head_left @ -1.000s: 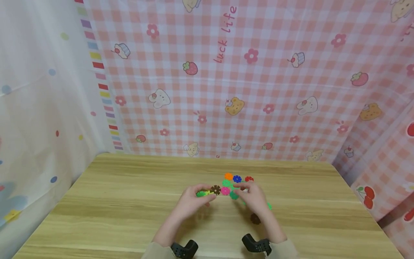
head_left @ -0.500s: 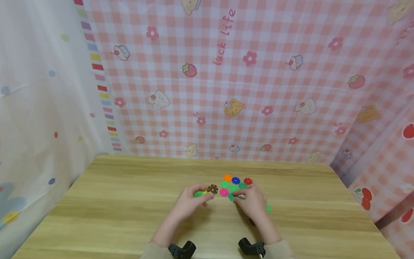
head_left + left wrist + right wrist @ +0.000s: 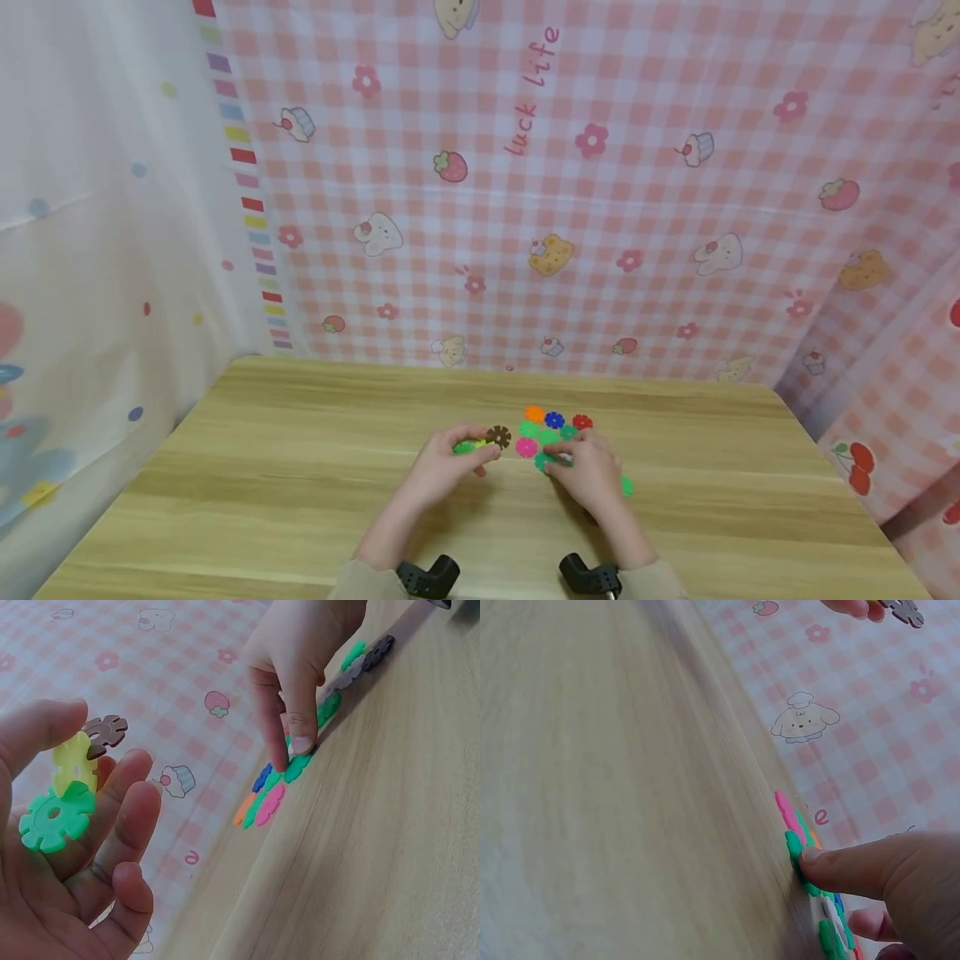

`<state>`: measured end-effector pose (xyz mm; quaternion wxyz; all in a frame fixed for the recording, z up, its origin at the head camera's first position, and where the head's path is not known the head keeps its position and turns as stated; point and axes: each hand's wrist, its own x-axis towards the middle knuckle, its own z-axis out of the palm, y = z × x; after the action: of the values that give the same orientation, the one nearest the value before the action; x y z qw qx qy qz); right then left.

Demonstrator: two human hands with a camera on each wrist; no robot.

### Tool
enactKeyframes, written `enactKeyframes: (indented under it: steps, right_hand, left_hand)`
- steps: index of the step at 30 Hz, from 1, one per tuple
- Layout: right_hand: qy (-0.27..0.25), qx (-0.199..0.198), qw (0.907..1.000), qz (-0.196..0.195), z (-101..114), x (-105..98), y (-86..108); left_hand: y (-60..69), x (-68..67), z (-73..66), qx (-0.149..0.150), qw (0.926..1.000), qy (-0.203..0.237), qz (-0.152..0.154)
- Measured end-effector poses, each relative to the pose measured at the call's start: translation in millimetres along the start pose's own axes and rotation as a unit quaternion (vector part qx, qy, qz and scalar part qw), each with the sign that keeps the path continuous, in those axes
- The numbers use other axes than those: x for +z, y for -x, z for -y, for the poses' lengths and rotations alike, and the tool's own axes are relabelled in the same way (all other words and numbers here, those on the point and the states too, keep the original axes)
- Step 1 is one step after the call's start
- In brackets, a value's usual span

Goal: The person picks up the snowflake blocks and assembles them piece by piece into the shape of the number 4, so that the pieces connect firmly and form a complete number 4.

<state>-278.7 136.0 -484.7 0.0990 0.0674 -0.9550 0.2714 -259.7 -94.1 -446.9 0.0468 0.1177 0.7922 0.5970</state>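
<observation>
My left hand holds a short chain of flat notched snowflake discs, raised above the table. In the left wrist view the chain has a bright green disc, a yellow disc and a brown disc at its tip, linked at the notches. Thumb and fingertips of my right hand pinch a dark green disc lying at the near side of a loose group. Beside it lies a pink disc. Part of the group is hidden under the right hand.
Around the right hand lie an orange disc, a blue disc, a red disc and several green ones. A dark brown disc lies farther along. Behind the wooden table hangs a checked curtain.
My right hand has shifted toward the near side of the group, onto the dark green disc. The left hand's chain has drawn slightly left, away from the pink disc.
</observation>
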Motion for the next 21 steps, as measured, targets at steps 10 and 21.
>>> enactKeyframes:
  steps: [10,21]
  right_hand:
    - [0.011,-0.014,0.9998,0.009,-2,-1,1.4]
    - [-0.025,-0.019,0.9994,0.014,1,1,-3.3]
  left_hand:
    - [0.3,-2.3,-4.7,0.007,1.0000,-0.006,-0.002]
    - [4.2,-11.8,-9.4,0.012,0.9997,0.012,-0.020]
